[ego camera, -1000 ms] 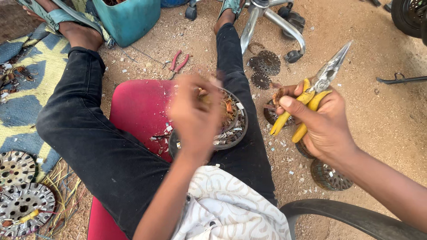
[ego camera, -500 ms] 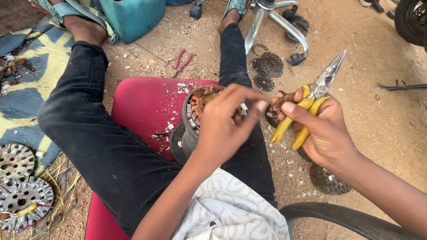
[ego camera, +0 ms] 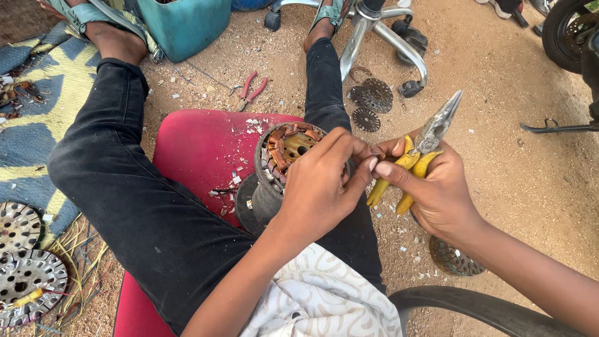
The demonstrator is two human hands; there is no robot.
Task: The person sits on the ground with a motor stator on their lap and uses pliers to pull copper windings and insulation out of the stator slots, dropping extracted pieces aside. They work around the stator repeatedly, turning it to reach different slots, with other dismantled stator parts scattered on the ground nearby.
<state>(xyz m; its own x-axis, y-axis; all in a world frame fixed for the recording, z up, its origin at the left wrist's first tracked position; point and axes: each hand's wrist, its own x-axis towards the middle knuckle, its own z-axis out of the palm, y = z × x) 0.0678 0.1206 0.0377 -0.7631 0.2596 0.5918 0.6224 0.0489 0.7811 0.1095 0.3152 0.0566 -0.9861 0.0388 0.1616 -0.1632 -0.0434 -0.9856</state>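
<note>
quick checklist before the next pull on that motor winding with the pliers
1. Left hand steadies the motor stator: ok, its fingers lie over the rim.
2. Right hand has a firm grip on the yellow-handled pliers: ok, both handles sit in the palm.
3. Pliers tip on the copper winding: not ok, the tip points up and away from the stator.
4. Stator seated stably: cannot tell, it stands tilted on its edge on the red cushion, against the leg.
5. Fingertips clear of the tip: ok, none are near it.
6. Spare red cutters within reach: ok, they lie on the ground beyond the cushion.
</note>
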